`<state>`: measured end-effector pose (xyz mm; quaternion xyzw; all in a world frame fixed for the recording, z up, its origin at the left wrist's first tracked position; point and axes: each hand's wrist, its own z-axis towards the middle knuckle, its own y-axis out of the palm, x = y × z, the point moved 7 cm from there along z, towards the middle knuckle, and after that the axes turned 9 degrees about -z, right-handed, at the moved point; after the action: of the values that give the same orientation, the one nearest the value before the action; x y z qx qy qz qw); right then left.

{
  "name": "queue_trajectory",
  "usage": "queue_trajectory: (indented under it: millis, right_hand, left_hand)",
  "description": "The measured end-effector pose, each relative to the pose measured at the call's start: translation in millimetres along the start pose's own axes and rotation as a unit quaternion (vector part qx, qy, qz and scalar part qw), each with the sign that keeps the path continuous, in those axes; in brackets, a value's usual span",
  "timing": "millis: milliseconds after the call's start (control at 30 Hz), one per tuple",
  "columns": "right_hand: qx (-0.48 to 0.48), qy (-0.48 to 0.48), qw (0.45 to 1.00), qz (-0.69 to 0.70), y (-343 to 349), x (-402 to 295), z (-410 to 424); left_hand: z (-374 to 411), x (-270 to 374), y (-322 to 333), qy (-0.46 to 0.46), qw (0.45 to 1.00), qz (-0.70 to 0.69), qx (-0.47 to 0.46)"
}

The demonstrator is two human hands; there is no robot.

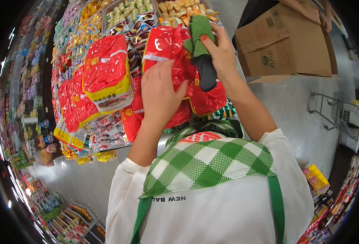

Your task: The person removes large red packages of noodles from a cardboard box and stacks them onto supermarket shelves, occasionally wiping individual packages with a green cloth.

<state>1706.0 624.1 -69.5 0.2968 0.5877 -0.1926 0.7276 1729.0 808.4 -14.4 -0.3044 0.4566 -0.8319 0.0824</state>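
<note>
My right hand [223, 53] grips a green and black knit item [201, 36], which looks like a folded work glove, above the red packs. My left hand [161, 88] lies over a red plastic noodle multipack [164, 41], thumb apart from the fingers; its palm side is hidden. To the left, a red and yellow noodle multipack [106, 71] rests on another red pack [76, 99]. One more red pack [210, 99] lies under the glove, near my apron [210, 158]. The packs sit on a display of wrapped sweets [106, 129].
At the upper right stands a large cardboard box [283, 45], with another person's arm [307, 12] over it. A shopping cart [334, 109] is on the grey floor [289, 103] to the right. Stocked shelves [30, 82] line the left side.
</note>
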Motion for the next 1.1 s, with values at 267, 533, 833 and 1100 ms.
queue_trajectory:
  millis: [267,533,833,1100]
  right_hand:
    - [-0.059,-0.271,0.863,-0.423,-31,-15,-59]
    - [-0.265,-0.318,0.737,-0.535,-14,68,-30]
    - [-0.521,-0.213,0.695,-0.447,29,57,-135]
    - [-0.196,-0.224,0.807,-0.511,10,42,-37]
  left_hand:
    - [1,-24,-12,-0.052,0.998,-0.022,-0.018]
    - [-4,-33,-15,-0.04,0.998,-0.044,-0.033]
    - [-10,-47,-20,-0.05,0.994,-0.096,-0.008]
    - [-5,-43,-18,-0.038,0.995,-0.096,-0.001]
